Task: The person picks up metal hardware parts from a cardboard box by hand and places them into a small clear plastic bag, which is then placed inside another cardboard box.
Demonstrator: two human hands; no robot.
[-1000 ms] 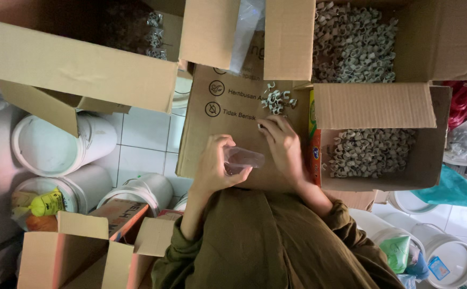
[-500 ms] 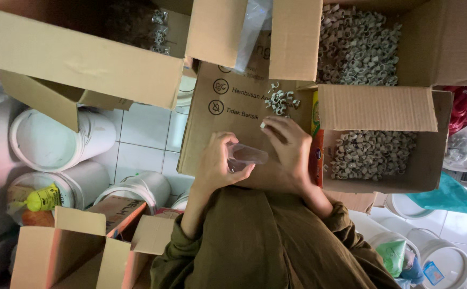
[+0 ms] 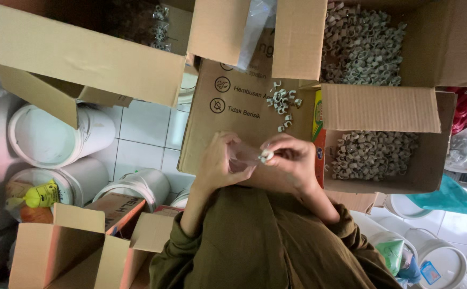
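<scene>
At centre frame, the left hand [image 3: 217,166] gripped a small clear bag [image 3: 242,155], largely hidden by fingers. The right hand [image 3: 292,158] pinched a small white clip [image 3: 266,156] at its mouth. Loose clips [image 3: 281,104] lay above on flat cardboard [image 3: 228,123].

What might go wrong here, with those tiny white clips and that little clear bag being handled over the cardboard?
1. The right hand pinches one small white clip at the mouth of the clear bag held by the left hand; it could slip and fall into the lap.
2. The loose pile of clips lies on a flat cardboard sheet with no rim, so a nudge may scatter them onto the tiled floor.
</scene>
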